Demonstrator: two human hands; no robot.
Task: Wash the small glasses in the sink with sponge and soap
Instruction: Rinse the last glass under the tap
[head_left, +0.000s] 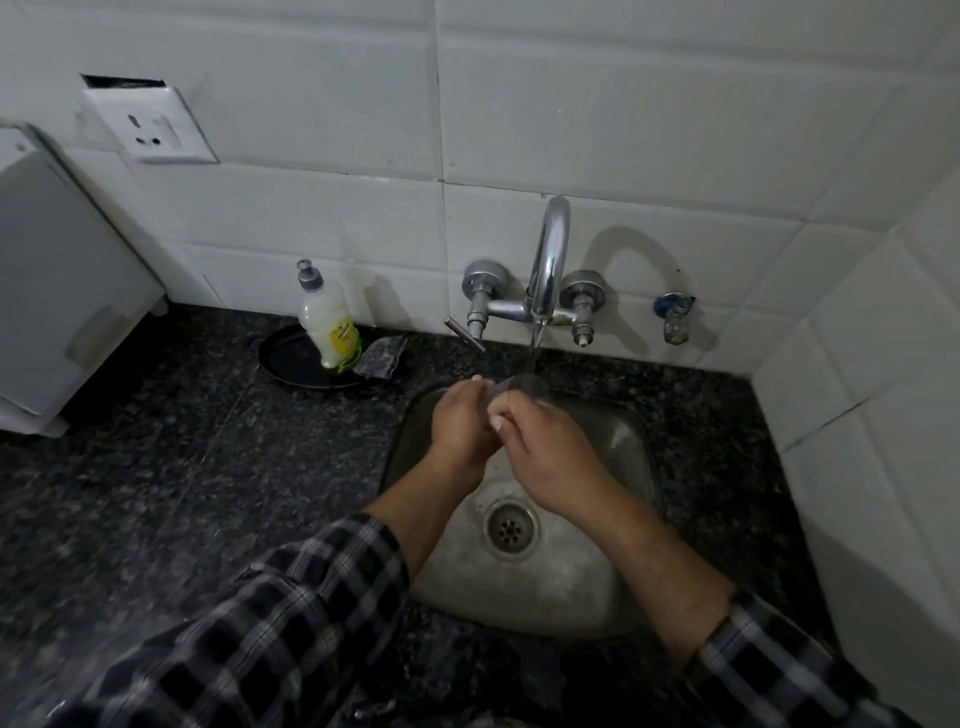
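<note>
Over the steel sink, the left hand and right hand both have their fingers curled round a small clear glass, holding it in the stream from the tap. The soap bottle stands on a black plate on the dark desk left of the sink, with the sponge at the plate's right edge.
</note>
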